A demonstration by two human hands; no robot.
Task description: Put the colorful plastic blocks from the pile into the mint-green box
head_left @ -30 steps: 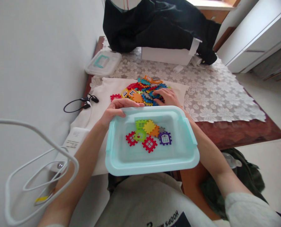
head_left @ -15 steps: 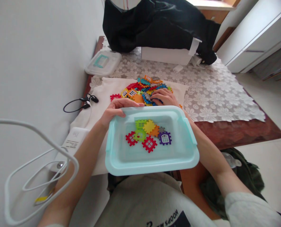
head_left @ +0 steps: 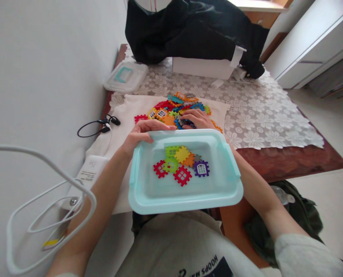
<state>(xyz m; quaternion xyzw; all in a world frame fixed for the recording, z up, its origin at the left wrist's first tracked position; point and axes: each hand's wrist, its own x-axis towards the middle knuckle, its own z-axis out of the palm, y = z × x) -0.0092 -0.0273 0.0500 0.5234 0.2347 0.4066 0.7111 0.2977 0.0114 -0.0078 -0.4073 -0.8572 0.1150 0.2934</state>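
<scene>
Head view: looks down past the person's chest, onto the tray and the table beyond.
Left hand [head_left: 141, 131]: fingers lie close together over the far rim of a pale turquoise plastic tray [head_left: 185, 206]; how firmly they grip, I cannot tell.
Right hand [head_left: 196, 119]: fingers curl narrowly into a heap of interlocking plastic tiles [head_left: 164, 105] just beyond the tray; I cannot tell whether they hold a tile.
In the tray: loose tiles lie flat at its middle, among them a red lattice tile [head_left: 182, 176] and a purple window tile [head_left: 201, 168].
Handling: the tiles should be light and stiff, but their notches may snag; an edge seems the best hold. The tray looks light, and its rim or side handle offers a grip.
Around the tray: beyond it lie a cream cloth [head_left: 125, 111] and a clear plastic lid [head_left: 126, 77]; a lace tablecloth [head_left: 275, 127] spreads beyond and to its right.
</scene>
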